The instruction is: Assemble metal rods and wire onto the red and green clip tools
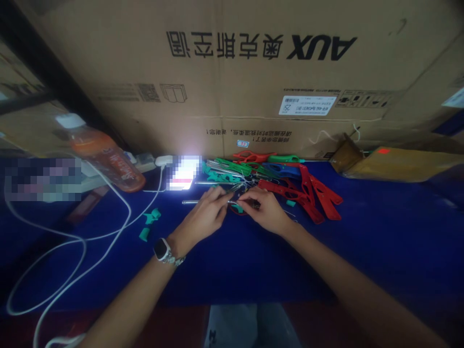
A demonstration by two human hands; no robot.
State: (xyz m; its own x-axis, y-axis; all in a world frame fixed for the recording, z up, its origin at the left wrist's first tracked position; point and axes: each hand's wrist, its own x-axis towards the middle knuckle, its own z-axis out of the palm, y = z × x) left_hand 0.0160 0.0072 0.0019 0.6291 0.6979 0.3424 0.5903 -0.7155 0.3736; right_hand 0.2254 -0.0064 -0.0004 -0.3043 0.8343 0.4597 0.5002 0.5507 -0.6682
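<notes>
My left hand (205, 212), with a watch on its wrist, and my right hand (264, 209) meet over a blue cloth (380, 241). Both pinch a small part with a teal piece (237, 208) and thin metal rods (192, 202) between them; I cannot make out exactly what it is. Just beyond my fingers lies a pile of red plastic handles (308, 191) and green handles (235, 167), with more metal rods among them.
A huge cardboard box (232, 72) walls off the back. An orange drink bottle (105, 157) lies at the left beside a power strip, white cables (72, 241) and a lit phone (183, 172). Small teal pieces (150, 217) lie on the cloth. A brown envelope (406, 164) sits at the right.
</notes>
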